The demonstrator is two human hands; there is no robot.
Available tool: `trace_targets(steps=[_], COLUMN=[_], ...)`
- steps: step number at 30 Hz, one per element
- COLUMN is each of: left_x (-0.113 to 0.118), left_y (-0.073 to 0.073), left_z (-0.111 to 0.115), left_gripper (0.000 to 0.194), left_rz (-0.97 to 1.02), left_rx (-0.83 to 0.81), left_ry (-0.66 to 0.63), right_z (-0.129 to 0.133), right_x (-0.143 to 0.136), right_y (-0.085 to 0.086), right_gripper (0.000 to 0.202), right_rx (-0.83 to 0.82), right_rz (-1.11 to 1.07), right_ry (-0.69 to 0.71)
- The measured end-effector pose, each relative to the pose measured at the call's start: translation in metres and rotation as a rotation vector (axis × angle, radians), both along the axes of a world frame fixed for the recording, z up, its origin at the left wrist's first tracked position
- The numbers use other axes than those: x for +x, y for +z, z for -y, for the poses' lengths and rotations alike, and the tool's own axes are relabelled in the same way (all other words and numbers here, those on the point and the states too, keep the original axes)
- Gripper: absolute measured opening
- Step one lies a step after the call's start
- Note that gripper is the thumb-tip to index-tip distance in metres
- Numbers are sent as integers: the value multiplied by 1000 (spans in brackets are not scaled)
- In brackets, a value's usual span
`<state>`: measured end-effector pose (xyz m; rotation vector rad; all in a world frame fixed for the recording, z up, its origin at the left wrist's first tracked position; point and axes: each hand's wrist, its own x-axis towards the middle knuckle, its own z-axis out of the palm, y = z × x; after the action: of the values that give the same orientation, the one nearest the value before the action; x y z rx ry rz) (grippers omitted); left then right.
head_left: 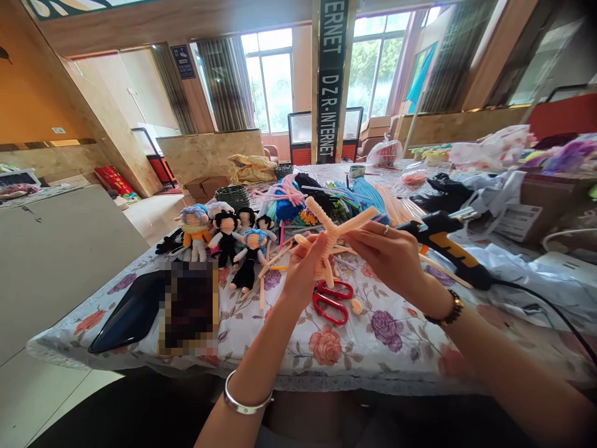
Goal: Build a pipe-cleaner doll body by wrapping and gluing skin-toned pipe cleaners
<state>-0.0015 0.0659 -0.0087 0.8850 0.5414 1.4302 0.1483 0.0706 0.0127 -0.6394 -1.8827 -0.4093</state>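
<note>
A peach pipe-cleaner figure [330, 235] with several limbs sticking out is held up over the table between my two hands. My left hand [305, 267] is closed around its lower part, thumb pressed on the front. With fingers pinched together, my right hand [389, 252] grips the limb that points up and right. Below them on the cloth lie red-handled scissors [332, 303], their blades hidden. A small peach fuzzy piece [357, 306] rests beside the scissors. Right of my right hand lies a black and yellow glue gun [448, 246] with its cord trailing right.
Several finished fuzzy dolls [226, 233] stand left of my hands. Behind are bundles of coloured pipe cleaners [293, 199] and a dark green basket [232, 196]. A dark tablet-like object [128, 311] lies front left; plastic bags [494, 186] and a cardboard box [529, 205] crowd the right.
</note>
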Motion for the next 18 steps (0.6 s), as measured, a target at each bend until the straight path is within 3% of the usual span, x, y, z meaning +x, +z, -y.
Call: trace_targets(steps=[9, 18], left_x=[0, -1], left_y=[1, 2], left_z=[0, 1], left_gripper=[29, 31], left_rz=[-2, -55], left_rx=[45, 84], left_ry=[3, 39], right_z=[0, 3], right_x=[-2, -3], right_y=[2, 4], right_gripper=[18, 20], right_rx=[-129, -187], right_rz=[-135, -194], right_ry=[102, 85])
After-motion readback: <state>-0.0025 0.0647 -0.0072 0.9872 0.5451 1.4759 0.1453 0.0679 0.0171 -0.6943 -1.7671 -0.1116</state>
